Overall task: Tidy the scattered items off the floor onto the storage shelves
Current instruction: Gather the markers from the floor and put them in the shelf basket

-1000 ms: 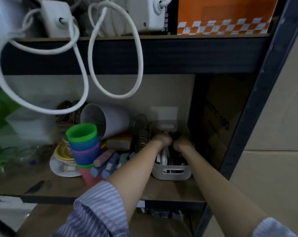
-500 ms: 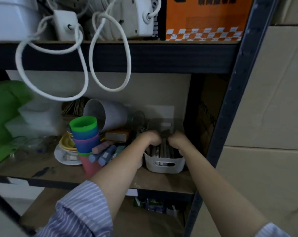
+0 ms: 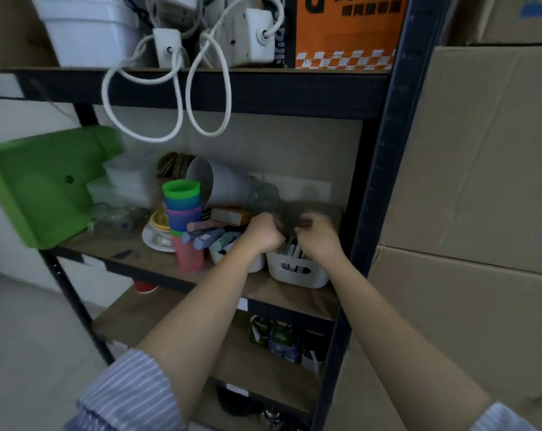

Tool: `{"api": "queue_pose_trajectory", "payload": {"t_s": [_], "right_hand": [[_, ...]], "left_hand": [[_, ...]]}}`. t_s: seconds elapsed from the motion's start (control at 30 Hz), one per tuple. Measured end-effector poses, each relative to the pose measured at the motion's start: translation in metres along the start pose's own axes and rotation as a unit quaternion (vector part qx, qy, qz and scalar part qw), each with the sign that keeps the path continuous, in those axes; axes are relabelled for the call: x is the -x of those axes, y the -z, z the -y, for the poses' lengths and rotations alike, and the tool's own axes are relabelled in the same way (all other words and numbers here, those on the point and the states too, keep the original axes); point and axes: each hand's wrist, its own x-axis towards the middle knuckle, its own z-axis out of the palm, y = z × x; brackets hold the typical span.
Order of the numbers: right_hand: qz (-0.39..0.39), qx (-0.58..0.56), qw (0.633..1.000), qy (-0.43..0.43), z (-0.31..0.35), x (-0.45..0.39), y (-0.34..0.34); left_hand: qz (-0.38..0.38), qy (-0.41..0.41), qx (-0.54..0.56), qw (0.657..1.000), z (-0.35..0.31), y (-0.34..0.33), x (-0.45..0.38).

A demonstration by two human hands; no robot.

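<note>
- Gripping a dark, blurred item (image 3: 290,219) from both sides, your left hand (image 3: 262,233) and right hand (image 3: 318,236) have their fingers curled round it; what the item is cannot be told through the blur
- You hold it just above the white basket (image 3: 297,270), which stands on the middle shelf (image 3: 294,297) near the right post of the rack, with dark and white things standing upright inside
- Just left of the basket, behind your left wrist, sits a second white tub (image 3: 220,248) with pastel markers (image 3: 207,236) sticking out toward the left
- Further left stands a stack of cups (image 3: 182,213), green on top, then blue and purple, with a pink one at the bottom, touching a white plate (image 3: 153,241) that carries a yellow bowl
- Behind the cups a white pot (image 3: 220,185) lies tipped on its side, mouth to the left
- At the shelf's left end a green plastic piece (image 3: 43,185) juts out past the edge
- On the shelf above, white cords (image 3: 145,119) hang down in two loops, beside an orange box (image 3: 347,29)
- To the right of the rack cardboard boxes (image 3: 481,150) are stacked
</note>
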Motion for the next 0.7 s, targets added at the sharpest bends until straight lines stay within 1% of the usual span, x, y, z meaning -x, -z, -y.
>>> {"api": "queue_pose_trajectory", "payload": {"t_s": [0.1, 0.17, 0.23, 0.33, 0.43, 0.6, 0.7], "right_hand": [[0.004, 0.039, 0.998, 0.057, 0.003, 0.021, -0.012], [0.011, 0.06, 0.995, 0.082, 0.006, 0.035, -0.027], [0.023, 0.073, 0.991, 0.106, 0.011, 0.052, -0.044], [0.075, 0.079, 0.985, 0.135, 0.02, 0.078, -0.071], [0.139, 0.096, 0.973, 0.156, 0.028, 0.106, -0.103], [0.249, 0.116, 0.94, 0.201, 0.039, 0.167, -0.164], [0.301, 0.129, 0.917, 0.229, 0.043, 0.216, -0.2]], "left_hand": [[-0.055, -0.002, 0.07, 0.996, 0.018, 0.002, 0.027], [-0.098, 0.011, 0.109, 0.989, 0.034, 0.005, 0.049], [-0.133, 0.017, 0.105, 0.985, 0.055, 0.009, 0.072], [-0.176, 0.019, 0.06, 0.982, 0.088, 0.019, 0.114], [-0.174, 0.056, 0.038, 0.982, 0.126, 0.028, 0.16], [-0.192, 0.117, 0.008, 0.974, 0.186, 0.035, 0.25], [-0.203, 0.184, 0.017, 0.962, 0.222, 0.034, 0.313]]}}
